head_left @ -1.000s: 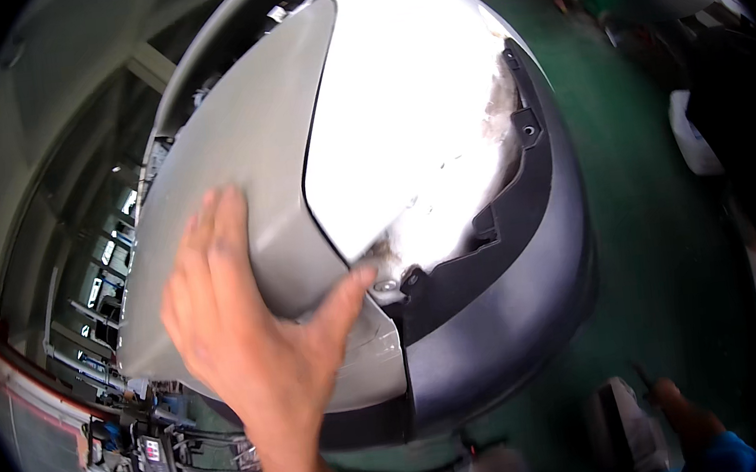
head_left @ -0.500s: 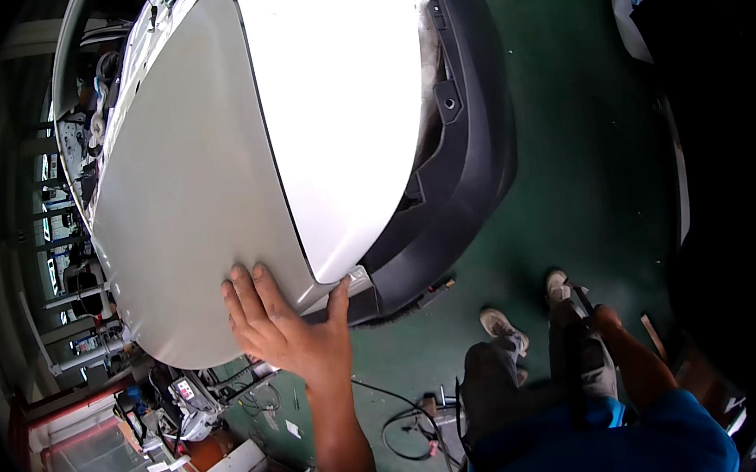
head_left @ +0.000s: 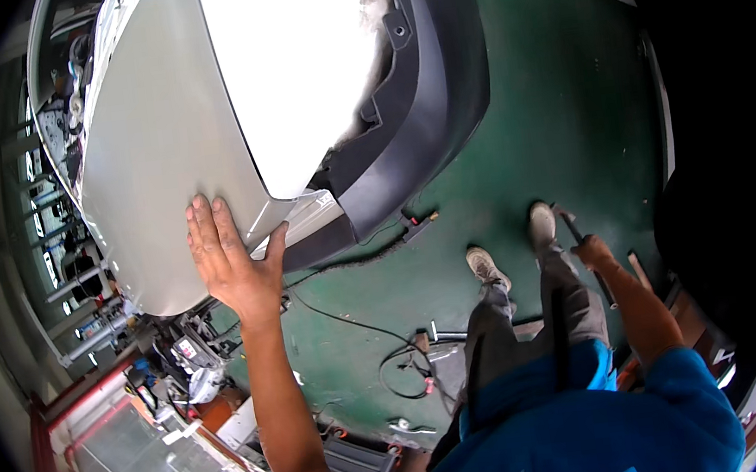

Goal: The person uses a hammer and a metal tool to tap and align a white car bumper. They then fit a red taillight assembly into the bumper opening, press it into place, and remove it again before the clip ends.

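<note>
My left hand (head_left: 231, 257) lies on the lower part of a grey car body panel (head_left: 141, 123), fingers apart, thumb by the creased lower corner. Alongside that panel is a bright white panel (head_left: 280, 70), its far side bordered by dark plastic bumper trim (head_left: 443, 70) with a mounting tab. A pale, creased piece (head_left: 310, 214) shows between the grey panel's corner and the bumper. Down at the right, by my leg, my right hand (head_left: 594, 253) grips a long metal hammer-like tool (head_left: 571, 225), held clear of the car.
My feet stand on a green floor (head_left: 552, 123). Cables (head_left: 385, 375) and loose tools lie below the car. Equipment (head_left: 191, 350) and a red-framed glazed surface (head_left: 143, 468) are at lower left. A dark shape (head_left: 723, 150) fills the right edge.
The view has swung downward, so the car sits higher and my legs and right arm show more. My left hand rests nearer the grey panel's lower corner than a second ago.
</note>
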### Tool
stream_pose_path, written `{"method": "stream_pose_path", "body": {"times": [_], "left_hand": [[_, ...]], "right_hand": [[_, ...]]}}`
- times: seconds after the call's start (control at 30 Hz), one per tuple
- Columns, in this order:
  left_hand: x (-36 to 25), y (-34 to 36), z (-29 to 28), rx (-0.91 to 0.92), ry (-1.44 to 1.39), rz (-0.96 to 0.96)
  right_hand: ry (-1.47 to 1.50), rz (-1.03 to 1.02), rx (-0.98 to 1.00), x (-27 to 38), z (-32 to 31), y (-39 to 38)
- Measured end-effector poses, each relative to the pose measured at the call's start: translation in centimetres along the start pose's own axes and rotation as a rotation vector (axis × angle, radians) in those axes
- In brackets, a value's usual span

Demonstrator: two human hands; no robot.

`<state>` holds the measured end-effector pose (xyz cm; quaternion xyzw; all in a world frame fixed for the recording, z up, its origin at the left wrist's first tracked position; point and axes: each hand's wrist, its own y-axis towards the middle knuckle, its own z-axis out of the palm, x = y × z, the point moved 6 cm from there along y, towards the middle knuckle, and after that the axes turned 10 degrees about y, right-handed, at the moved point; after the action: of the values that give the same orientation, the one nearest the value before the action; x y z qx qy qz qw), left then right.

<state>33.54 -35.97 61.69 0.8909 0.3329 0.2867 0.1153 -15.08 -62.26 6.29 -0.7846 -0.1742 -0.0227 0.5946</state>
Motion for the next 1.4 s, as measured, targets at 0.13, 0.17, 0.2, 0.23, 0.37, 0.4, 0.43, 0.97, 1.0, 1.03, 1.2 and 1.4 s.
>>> {"method": "stream_pose_path", "body": {"times": [0.13,0.17,0.2,0.23,0.37,0.4,0.43,0.97,1.0,1.03,1.2,1.4], "left_hand": [[1.5,-0.8,-0.4,0.151,-0.064,0.022],[2.2,-0.5,-0.4,0.188,-0.113,0.06],[2.9,-0.2,-0.7,0.216,-0.139,0.116],[3.5,0.1,-0.7,0.239,-0.167,0.17],[5.1,1.8,-0.4,0.318,-0.24,0.326],[5.1,2.1,-0.1,0.321,-0.253,0.368],[5.6,1.7,0.4,0.3,-0.287,0.403],[3.2,4.8,2.0,0.144,-0.381,0.63],[3.0,5.0,2.2,0.147,-0.38,0.648],[2.6,5.1,2.2,0.146,-0.376,0.669],[2.4,4.8,1.8,0.152,-0.353,0.814],[1.7,5.1,2.1,0.136,-0.415,0.866]], "right_hand": [[0.169,0.064,-0.013,-0.3,-0.5,-3.0],[0.265,0.097,-0.095,-0.8,0.0,-3.6],[0.365,0.097,-0.146,-0.8,0.7,-4.5],[0.464,0.096,-0.208,-0.7,1.0,-5.4],[0.995,0.184,-0.356,-2.0,4.6,-7.9],[1.138,0.194,-0.401,-2.5,6.2,-8.4],[1.321,0.16,-0.425,-1.6,7.5,-9.6],[1.93,-0.579,-0.142,33.8,18.7,-34.8],[1.957,-0.695,-0.098,35.7,18.8,-35.5],[1.918,-0.7,-0.05,37.2,20.1,-34.8],[1.567,-0.779,-0.341,43.4,20.6,-32.6],[1.636,-1.011,-0.708,50.6,19.9,-30.1]]}}
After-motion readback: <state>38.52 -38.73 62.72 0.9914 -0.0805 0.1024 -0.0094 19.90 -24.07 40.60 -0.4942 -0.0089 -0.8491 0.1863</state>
